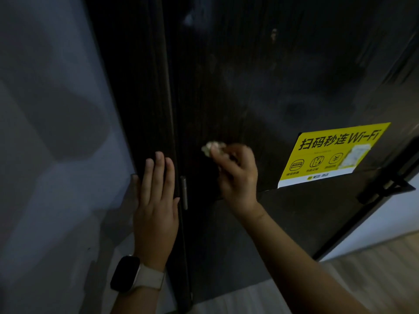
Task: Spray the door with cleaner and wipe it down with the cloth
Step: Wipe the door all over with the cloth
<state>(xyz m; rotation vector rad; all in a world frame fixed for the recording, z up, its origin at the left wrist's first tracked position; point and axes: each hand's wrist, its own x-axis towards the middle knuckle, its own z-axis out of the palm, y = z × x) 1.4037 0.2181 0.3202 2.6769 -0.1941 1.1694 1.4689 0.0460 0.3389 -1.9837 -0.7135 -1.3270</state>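
Note:
A dark wooden door (260,75) fills the middle and right of the view, with faint smears on its surface. My right hand (235,175) grips a small crumpled pale cloth (213,147) and holds it against the door at mid height. My left hand (156,200) lies flat with straight fingers on the dark door frame (136,87), just left of the hinge (184,192). A dark smartwatch on a white strap sits on that wrist. No spray bottle is in view.
A yellow Wi-Fi sticker (331,155) is stuck on the door to the right of my right hand. A dark metal handle (390,189) juts out at the door's right edge. A grey-white wall (56,132) stands to the left, pale floor (374,268) lower right.

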